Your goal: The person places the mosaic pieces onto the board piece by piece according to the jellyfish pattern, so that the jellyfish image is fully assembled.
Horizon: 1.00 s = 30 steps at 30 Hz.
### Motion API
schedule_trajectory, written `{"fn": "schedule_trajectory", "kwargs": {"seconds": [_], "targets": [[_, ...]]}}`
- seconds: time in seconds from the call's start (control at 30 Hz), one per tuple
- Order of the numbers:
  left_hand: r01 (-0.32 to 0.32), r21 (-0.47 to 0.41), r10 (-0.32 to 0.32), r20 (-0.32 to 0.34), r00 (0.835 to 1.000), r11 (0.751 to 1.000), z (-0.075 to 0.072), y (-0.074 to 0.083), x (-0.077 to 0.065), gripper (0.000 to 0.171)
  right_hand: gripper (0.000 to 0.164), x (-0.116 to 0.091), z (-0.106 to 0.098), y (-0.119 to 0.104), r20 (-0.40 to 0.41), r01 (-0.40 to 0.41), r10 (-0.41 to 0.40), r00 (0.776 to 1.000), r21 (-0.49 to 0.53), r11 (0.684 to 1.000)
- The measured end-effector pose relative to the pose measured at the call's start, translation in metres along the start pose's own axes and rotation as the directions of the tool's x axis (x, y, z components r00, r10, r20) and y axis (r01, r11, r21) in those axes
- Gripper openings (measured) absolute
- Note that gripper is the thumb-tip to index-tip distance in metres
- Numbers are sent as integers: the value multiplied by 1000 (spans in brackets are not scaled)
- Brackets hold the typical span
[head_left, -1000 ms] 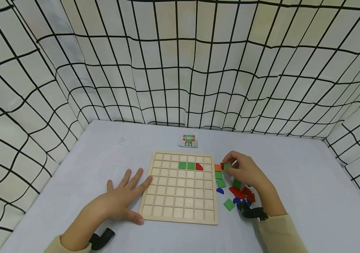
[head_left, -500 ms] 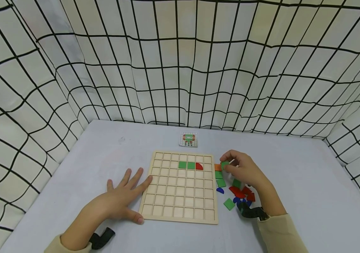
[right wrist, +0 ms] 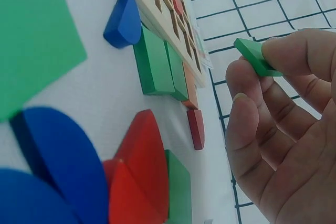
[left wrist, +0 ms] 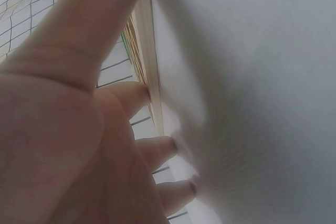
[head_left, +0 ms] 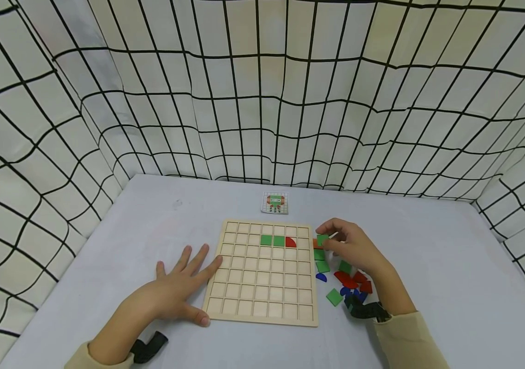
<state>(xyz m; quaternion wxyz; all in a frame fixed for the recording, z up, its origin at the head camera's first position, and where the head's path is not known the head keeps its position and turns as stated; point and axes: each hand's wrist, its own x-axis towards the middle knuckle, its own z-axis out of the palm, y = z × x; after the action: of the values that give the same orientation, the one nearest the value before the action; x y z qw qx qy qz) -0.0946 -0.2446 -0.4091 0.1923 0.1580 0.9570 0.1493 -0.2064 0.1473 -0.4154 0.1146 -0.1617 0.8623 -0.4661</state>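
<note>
My right hand (head_left: 352, 245) pinches a green square tile (right wrist: 257, 57) between thumb and fingers, just right of the wooden grid board (head_left: 244, 279). In the head view the tile overlaps an orange tile (head_left: 316, 245) lying along the board's right edge. My left hand (head_left: 175, 290) lies with fingers spread at the board's left edge, thumb near the lower left corner. In the left wrist view its fingers meet the board's side (left wrist: 149, 61). Two green squares (head_left: 273, 241) and a red quarter-round (head_left: 290, 242) sit in a row in the board's second row of cells.
Right of the board lie green tiles (head_left: 322, 266), a blue half-round (head_left: 321, 277), red pieces (head_left: 346, 280) and several blue pieces under the right wrist. A small picture card (head_left: 275, 203) lies behind the board. Black netting (head_left: 262, 97) surrounds the white table.
My right hand has moved slightly left with the green tile, from beside the orange tile to over it in the head view. My left hand and the board have stayed put.
</note>
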Motion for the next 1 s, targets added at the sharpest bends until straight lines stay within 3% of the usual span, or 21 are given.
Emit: {"fn": "schedule_trajectory", "kwargs": {"seconds": [1.0], "targets": [[12, 11, -12, 13, 1000, 1000, -1, 0, 1, 120, 24, 4, 17, -6, 65, 42, -46, 997, 62, 997]]}}
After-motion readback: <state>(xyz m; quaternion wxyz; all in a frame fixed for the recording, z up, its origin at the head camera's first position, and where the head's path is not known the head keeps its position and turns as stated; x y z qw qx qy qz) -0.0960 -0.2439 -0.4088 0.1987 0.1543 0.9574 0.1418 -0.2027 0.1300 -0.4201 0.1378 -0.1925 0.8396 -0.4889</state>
